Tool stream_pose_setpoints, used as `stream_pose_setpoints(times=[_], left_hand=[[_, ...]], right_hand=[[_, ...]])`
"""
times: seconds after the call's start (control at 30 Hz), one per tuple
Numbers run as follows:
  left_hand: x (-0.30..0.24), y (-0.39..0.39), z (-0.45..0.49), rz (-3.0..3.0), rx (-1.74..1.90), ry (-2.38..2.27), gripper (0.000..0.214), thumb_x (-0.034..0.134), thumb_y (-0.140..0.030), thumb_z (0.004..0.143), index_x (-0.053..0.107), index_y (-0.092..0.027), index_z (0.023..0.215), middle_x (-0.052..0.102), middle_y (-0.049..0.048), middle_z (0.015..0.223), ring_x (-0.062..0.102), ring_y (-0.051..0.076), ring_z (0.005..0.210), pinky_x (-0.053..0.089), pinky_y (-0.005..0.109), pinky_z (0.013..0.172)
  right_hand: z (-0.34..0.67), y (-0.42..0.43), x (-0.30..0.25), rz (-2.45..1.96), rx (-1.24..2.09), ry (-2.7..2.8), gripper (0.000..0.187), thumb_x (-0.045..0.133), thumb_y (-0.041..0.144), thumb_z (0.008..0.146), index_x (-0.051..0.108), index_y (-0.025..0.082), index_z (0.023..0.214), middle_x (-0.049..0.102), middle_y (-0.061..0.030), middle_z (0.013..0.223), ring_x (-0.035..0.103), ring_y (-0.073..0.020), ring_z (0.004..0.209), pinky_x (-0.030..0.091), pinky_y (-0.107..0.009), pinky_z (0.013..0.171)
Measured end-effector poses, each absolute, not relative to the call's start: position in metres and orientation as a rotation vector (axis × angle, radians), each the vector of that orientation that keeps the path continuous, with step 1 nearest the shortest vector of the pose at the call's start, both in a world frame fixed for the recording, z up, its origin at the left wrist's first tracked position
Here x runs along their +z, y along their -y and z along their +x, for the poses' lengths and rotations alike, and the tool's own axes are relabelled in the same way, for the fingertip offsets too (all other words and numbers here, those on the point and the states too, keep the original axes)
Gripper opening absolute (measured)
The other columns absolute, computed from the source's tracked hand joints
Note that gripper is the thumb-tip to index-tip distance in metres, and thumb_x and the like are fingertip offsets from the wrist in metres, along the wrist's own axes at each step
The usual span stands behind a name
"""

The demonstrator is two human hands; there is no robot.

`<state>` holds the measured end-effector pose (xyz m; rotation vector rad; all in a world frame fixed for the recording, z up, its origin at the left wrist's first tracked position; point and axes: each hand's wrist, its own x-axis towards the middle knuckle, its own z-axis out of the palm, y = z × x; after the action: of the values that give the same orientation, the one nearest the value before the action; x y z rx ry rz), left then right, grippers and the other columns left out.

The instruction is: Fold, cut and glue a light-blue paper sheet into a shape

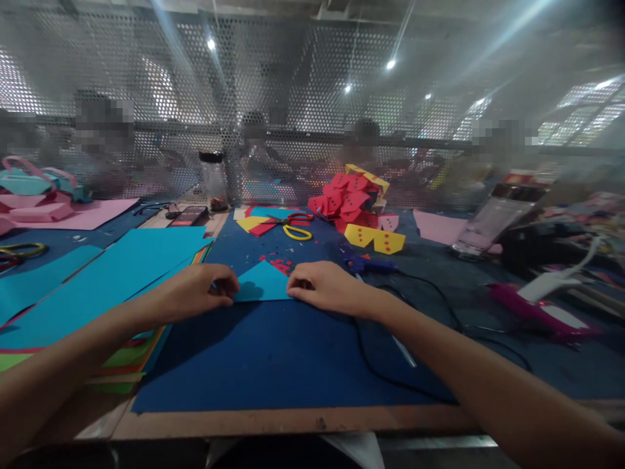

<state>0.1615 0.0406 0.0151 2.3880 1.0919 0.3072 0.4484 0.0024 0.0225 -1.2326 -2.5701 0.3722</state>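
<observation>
A light-blue sheet of paper [263,285], triangular in outline with its point away from me, lies on the dark blue mat [273,365]. At its left corner, my left hand [205,290] is closed with thumb and fingertips pinched on the paper. My right hand [329,286] grips the right corner the same way, its fingers curled. Just beyond the paper's tip are small red paper scraps [277,264]. Scissors [295,225] with a red and a yellow handle loop rest further back.
Stacked coloured sheets [122,280] are at my left. A glue gun [368,264] and its cable lie right of my right hand. Red folded paper pieces [346,198], a yellow cut piece [375,239], a jar [213,182] and a tilted bottle [493,218] stand further back.
</observation>
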Motion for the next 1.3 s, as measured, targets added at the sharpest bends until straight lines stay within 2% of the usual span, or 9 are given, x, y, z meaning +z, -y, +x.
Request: stream_pose_setpoints(times=[0.17,0.47,0.77,0.93,1.3], left_hand=[[0.0168,-0.0410,0.1603,2.360,0.294,-1.091,0.013,0.066,-0.029,0.078,0.066,-0.021,0.088,0.071,-0.0017,0.083,0.066,0.016,0.078,0.049,0.026,0.071],[0.0127,-0.0420,0.1583,2.614,0.300,-0.979,0.016,0.057,-0.028,0.083,0.071,-0.021,0.080,0.067,0.0005,0.083,0.062,0.015,0.076,0.044,0.025,0.068],[0.0172,-0.0334,0.1624,2.570,0.268,-1.090,0.015,0.057,-0.026,0.078,0.072,-0.020,0.078,0.068,0.0004,0.073,0.061,0.014,0.065,0.043,0.023,0.060],[0.0188,-0.0343,0.1611,2.413,0.229,-1.131,0.017,0.061,-0.033,0.079,0.073,-0.020,0.080,0.069,0.0004,0.072,0.062,0.015,0.067,0.044,0.024,0.059],[0.0168,-0.0423,0.1595,2.293,0.184,-1.139,0.018,0.061,-0.035,0.078,0.071,-0.020,0.082,0.073,0.0005,0.078,0.066,0.019,0.075,0.045,0.025,0.065]], right_hand=[[0.4468,-0.0007,0.0234,-1.231,0.419,2.596,0.005,0.067,0.021,0.086,0.071,0.018,0.088,0.069,-0.0033,0.095,0.061,-0.0157,0.084,0.042,-0.025,0.073],[0.4442,0.0016,0.0233,-1.208,0.348,2.625,0.008,0.063,0.017,0.089,0.070,0.016,0.088,0.067,-0.0042,0.092,0.060,-0.0156,0.083,0.042,-0.025,0.074],[0.4427,0.0028,0.0256,-1.219,0.424,2.621,0.008,0.064,0.019,0.084,0.072,0.016,0.086,0.070,-0.0044,0.086,0.061,-0.0157,0.076,0.042,-0.024,0.067],[0.4437,0.0009,0.0258,-1.256,0.517,2.596,0.011,0.064,0.022,0.084,0.073,0.016,0.085,0.072,-0.0046,0.086,0.063,-0.0162,0.076,0.041,-0.025,0.065],[0.4437,-0.0050,0.0253,-1.409,0.595,2.531,0.014,0.064,0.027,0.085,0.073,0.017,0.088,0.073,-0.0032,0.086,0.063,-0.0157,0.076,0.039,-0.024,0.063]])
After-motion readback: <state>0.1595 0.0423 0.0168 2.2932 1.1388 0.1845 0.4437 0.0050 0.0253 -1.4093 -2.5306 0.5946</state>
